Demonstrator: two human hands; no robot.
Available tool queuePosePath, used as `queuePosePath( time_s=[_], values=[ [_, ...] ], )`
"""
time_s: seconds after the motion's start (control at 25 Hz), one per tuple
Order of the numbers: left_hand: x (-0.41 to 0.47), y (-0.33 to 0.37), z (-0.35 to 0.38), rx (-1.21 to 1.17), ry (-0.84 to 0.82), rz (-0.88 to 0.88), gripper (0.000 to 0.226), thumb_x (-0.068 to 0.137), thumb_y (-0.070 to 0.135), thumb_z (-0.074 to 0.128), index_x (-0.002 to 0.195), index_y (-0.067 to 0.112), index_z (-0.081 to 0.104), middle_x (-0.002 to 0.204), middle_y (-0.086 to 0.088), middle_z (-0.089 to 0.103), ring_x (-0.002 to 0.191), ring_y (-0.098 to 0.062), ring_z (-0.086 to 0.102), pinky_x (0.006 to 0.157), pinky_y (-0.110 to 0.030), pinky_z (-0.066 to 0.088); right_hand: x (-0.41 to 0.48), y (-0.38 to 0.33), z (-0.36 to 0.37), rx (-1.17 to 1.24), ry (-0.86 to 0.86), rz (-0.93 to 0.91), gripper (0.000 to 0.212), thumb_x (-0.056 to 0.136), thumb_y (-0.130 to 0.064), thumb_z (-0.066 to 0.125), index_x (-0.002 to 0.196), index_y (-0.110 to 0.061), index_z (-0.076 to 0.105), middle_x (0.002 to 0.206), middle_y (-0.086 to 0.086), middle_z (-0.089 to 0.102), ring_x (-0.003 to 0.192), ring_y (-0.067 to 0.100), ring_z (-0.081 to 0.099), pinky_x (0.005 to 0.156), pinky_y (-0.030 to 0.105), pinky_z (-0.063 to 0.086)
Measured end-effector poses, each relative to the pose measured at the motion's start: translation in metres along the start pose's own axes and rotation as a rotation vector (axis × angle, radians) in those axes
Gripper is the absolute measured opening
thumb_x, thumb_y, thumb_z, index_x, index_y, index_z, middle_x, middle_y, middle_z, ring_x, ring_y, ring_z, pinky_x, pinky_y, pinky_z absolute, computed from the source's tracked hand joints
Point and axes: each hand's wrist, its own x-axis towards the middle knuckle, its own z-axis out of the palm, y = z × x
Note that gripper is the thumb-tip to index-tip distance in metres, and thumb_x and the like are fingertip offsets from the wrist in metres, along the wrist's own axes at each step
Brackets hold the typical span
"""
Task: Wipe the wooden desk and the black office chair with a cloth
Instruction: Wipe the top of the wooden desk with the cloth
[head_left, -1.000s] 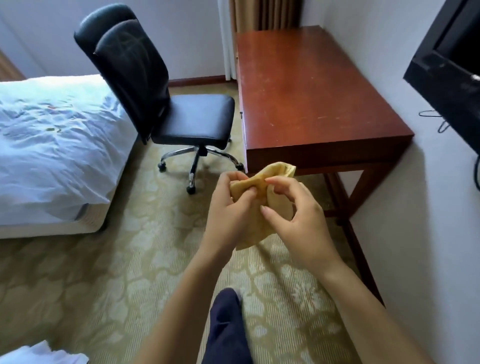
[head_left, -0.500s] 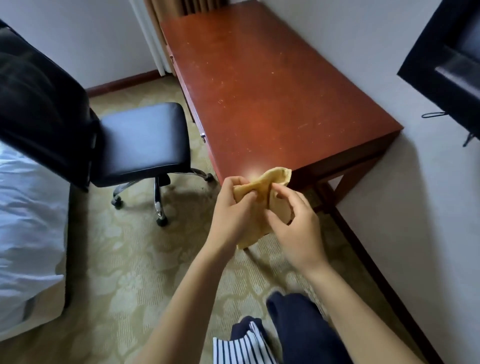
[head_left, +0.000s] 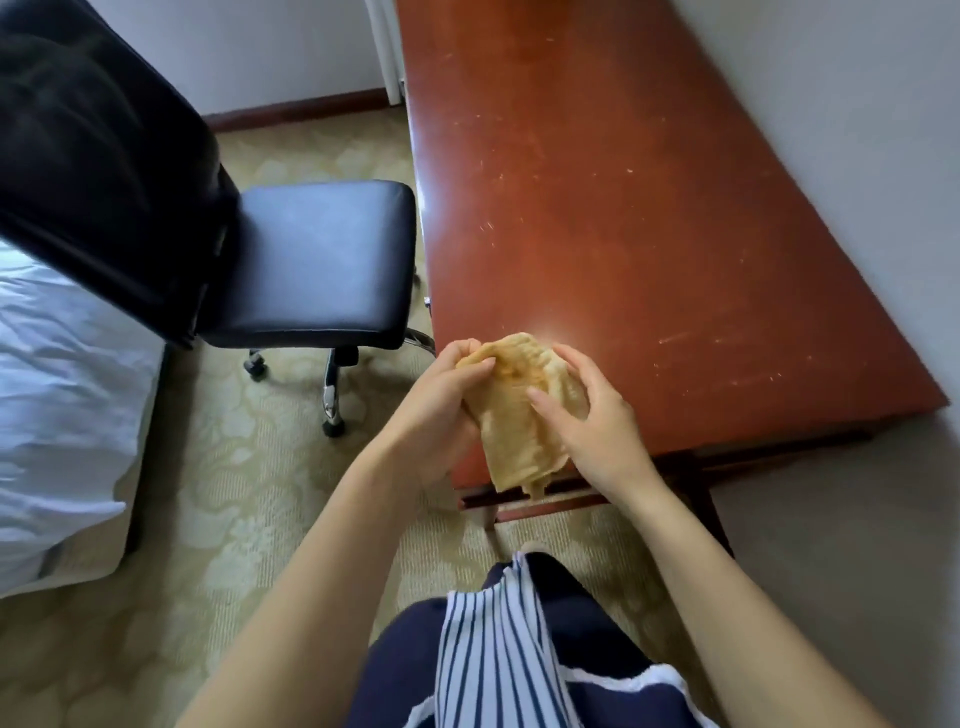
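A yellow cloth (head_left: 514, 415) hangs bunched between both hands, over the near left corner of the red-brown wooden desk (head_left: 623, 208). My left hand (head_left: 441, 400) grips the cloth's upper left part with curled fingers. My right hand (head_left: 592, 421) holds its right side, thumb pressed on the fabric. The desk top is bare, scratched and glossy, running away along the right wall. The black office chair (head_left: 311, 260) stands left of the desk, its seat facing the desk and its tall backrest (head_left: 93, 156) at the upper left.
A bed with white bedding (head_left: 57, 405) fills the left edge, close behind the chair. Patterned beige carpet (head_left: 234, 493) covers the floor between bed, chair and desk. A grey wall (head_left: 857, 130) borders the desk's right side. My striped clothing (head_left: 493, 649) shows at the bottom.
I have stepped closer to the desk, so desk and chair look larger and nearer. Both hands with the cloth have risen from in front of the desk edge to over its near corner.
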Motion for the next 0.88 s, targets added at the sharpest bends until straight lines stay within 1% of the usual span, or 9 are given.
queuePosePath(
  time_s=[0.12,0.24,0.32,0.36,0.44,0.52,0.64,0.76,0.88],
  values=[
    [0.024,0.016,0.002,-0.146,-0.019,0.015,0.012,0.096,0.005,0.043,0.106,0.01,0.047,0.096,-0.01,0.059,0.093,-0.02,0.059,0.087,-0.04,0.051,0.038,-0.011,0.0,-0.002,-0.213,-0.057,0.079,0.077,-0.049,0.068,0.143,-0.036,0.027,0.139,-0.013,0.043,0.123,0.002,0.045,0.101,0.022,0.039],
    [0.039,0.026,0.004,-0.142,-0.065,0.014,0.026,0.096,0.007,0.043,0.121,0.008,0.047,0.105,-0.014,0.06,0.099,-0.025,0.061,0.087,-0.04,0.053,0.053,-0.013,0.008,0.02,-0.19,-0.086,0.088,0.064,-0.052,0.076,0.135,-0.036,0.026,0.135,-0.013,0.044,0.118,0.004,0.05,0.094,0.02,0.045],
    [0.047,0.033,0.004,-0.057,-0.1,-0.017,0.018,0.096,0.007,0.044,0.112,0.005,0.051,0.104,-0.014,0.061,0.095,-0.025,0.063,0.078,-0.039,0.056,0.058,-0.007,0.013,0.145,-0.112,-0.086,0.08,0.066,-0.036,0.082,0.125,-0.027,0.029,0.129,-0.005,0.048,0.114,0.009,0.054,0.09,0.02,0.049],
    [0.05,0.037,0.004,0.002,-0.124,-0.042,0.01,0.096,0.006,0.044,0.102,0.006,0.052,0.1,-0.013,0.061,0.09,-0.023,0.064,0.072,-0.037,0.057,0.058,-0.002,0.015,0.218,-0.093,-0.081,0.077,0.066,-0.028,0.083,0.121,-0.022,0.029,0.128,0.0,0.048,0.114,0.013,0.055,0.091,0.025,0.051],
    [0.057,0.045,0.005,0.112,-0.195,-0.096,0.012,0.095,0.004,0.045,0.088,0.012,0.05,0.089,-0.008,0.062,0.079,-0.017,0.065,0.062,-0.032,0.056,0.058,0.004,0.02,0.348,-0.064,-0.065,0.074,0.065,-0.019,0.082,0.116,-0.014,0.028,0.129,0.01,0.047,0.114,0.019,0.057,0.091,0.034,0.052],
    [0.061,0.051,0.006,0.168,-0.269,-0.172,0.015,0.094,0.002,0.045,0.085,0.014,0.049,0.084,-0.006,0.063,0.075,-0.016,0.066,0.063,-0.032,0.055,0.053,0.007,0.027,0.444,-0.042,-0.041,0.074,0.062,-0.019,0.081,0.115,-0.012,0.03,0.126,0.013,0.05,0.11,0.02,0.059,0.084,0.031,0.054],
    [0.071,0.056,0.012,0.254,-0.366,-0.306,0.018,0.094,-0.001,0.045,0.085,0.014,0.048,0.089,-0.008,0.063,0.081,-0.019,0.065,0.065,-0.033,0.056,0.042,0.013,0.039,0.567,0.078,0.012,0.071,0.06,-0.02,0.083,0.115,-0.015,0.039,0.118,0.011,0.055,0.102,0.018,0.062,0.08,0.029,0.054],
    [0.081,0.042,0.023,0.442,-0.321,-0.311,0.02,0.096,-0.002,0.045,0.085,0.016,0.046,0.099,-0.01,0.055,0.092,-0.023,0.056,0.066,-0.034,0.051,0.033,0.021,0.038,0.4,0.291,0.094,0.058,0.06,-0.031,0.084,0.11,-0.023,0.054,0.117,-0.003,0.052,0.104,0.004,0.056,0.083,0.018,0.05],
    [0.084,0.014,0.024,0.579,-0.216,-0.275,0.013,0.095,0.004,0.051,0.092,0.015,0.047,0.108,-0.01,0.055,0.095,-0.021,0.056,0.081,-0.044,0.055,0.028,0.036,0.031,0.09,0.481,0.104,0.028,0.074,-0.016,0.078,0.097,-0.022,0.064,0.108,-0.015,0.054,0.097,-0.005,0.054,0.084,0.016,0.049]
  ],
)
